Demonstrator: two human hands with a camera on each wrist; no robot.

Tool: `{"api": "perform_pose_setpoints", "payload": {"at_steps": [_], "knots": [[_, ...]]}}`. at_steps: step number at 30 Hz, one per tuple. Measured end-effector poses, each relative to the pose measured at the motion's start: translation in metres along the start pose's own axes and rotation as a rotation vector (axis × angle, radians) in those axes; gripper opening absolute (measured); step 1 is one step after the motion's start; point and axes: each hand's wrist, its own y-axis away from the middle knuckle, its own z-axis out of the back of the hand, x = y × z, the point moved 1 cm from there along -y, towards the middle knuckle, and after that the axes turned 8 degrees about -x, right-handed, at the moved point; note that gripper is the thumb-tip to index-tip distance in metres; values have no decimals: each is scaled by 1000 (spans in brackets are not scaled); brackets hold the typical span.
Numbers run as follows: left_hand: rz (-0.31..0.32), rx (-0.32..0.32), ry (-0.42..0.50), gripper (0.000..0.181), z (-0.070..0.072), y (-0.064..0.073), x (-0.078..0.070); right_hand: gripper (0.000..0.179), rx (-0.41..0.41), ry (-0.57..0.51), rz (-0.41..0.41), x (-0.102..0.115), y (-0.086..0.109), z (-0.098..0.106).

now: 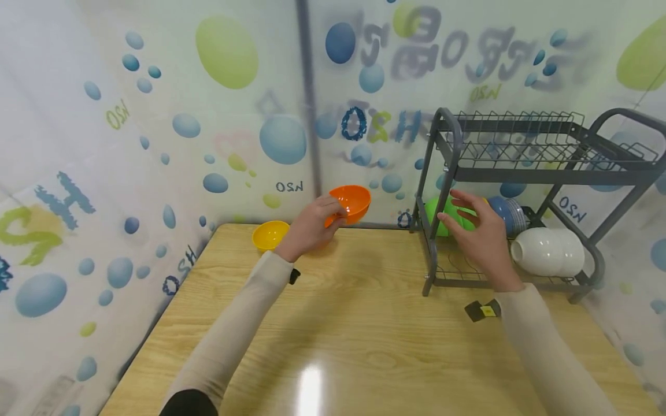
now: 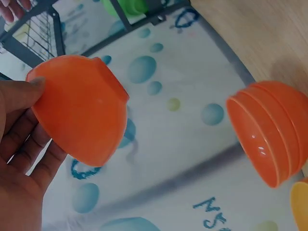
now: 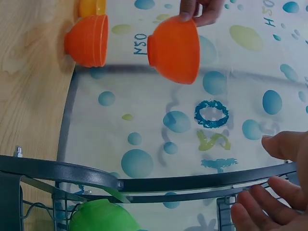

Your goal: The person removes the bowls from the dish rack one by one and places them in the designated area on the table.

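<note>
Pale sleeves (image 1: 551,352), foremost, at seven and five o'clock; left hand (image 1: 312,226) pinches orange bowl (image 1: 357,199) by its rim at centre, thumb outside, apparently to leave its base free. Right hand (image 1: 483,234), fingers parted, holding nothing, at three o'clock near dish rack (image 1: 541,175). Gap separates bowl and rack; back edge of table (image 1: 364,300) at six, below bowl.

Kitchen-like booth: bubble-print sheets (image 1: 239,190) for walls, wood-grain table (image 1: 364,329), dish rack (image 1: 551,177) holding white dishware (image 1: 551,252).

Left fingers (image 1: 329,207) partly hide the orange bowl (image 1: 356,202).
</note>
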Motion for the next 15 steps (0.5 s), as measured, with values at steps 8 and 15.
{"api": "perform_pose_setpoints", "payload": {"at_steps": [8,15], "knots": [[96,20,-62,5,-7,10,36,54,10,-30,-139,-4,-20,-9],[211,40,-117,7,-13,24,61,43,-92,8,-163,-4,-31,-17]]}}
